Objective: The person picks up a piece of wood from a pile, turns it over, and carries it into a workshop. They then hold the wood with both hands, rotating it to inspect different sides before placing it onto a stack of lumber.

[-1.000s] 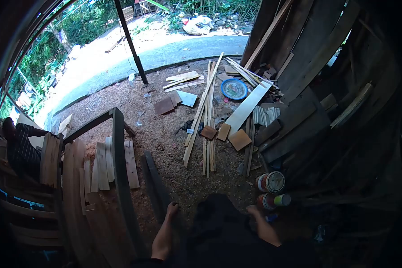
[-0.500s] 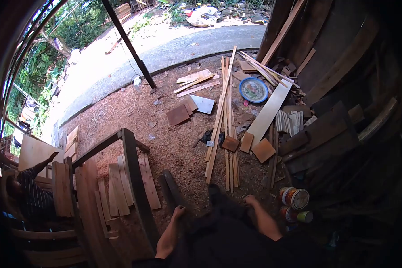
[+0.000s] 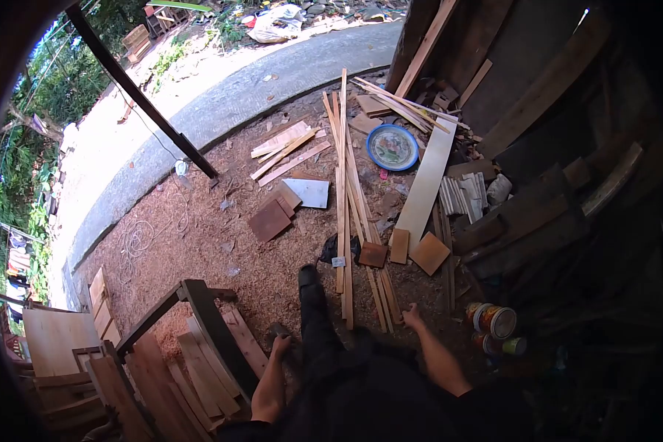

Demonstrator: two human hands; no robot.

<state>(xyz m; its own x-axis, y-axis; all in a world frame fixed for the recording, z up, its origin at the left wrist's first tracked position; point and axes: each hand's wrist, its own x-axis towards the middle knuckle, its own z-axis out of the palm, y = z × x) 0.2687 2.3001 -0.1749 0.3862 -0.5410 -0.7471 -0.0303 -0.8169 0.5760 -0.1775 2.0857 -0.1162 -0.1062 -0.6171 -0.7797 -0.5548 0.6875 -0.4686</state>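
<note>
My left hand hangs low on the left with its fingers curled in and nothing visible in it. A short dark timber on the floor shows just past its knuckles. My right hand is held out at my right side, loosely closed, with no object showing in it. Nearest to it are the lower ends of long thin wood strips, which lie across the wood shavings. Between my hands, my left leg in dark trousers is stretched forward, the shoe on the shavings.
A dark timber frame stands at left beside planks. Ahead lie brown boards, a white panel and a blue-rimmed tray. A long pale board and paint cans are at right. A post rises near the pavement.
My left leg has come forward in a step, and the view has shifted and tilted. Both hands stay low at my sides. The person at the left has mostly gone out of view.
</note>
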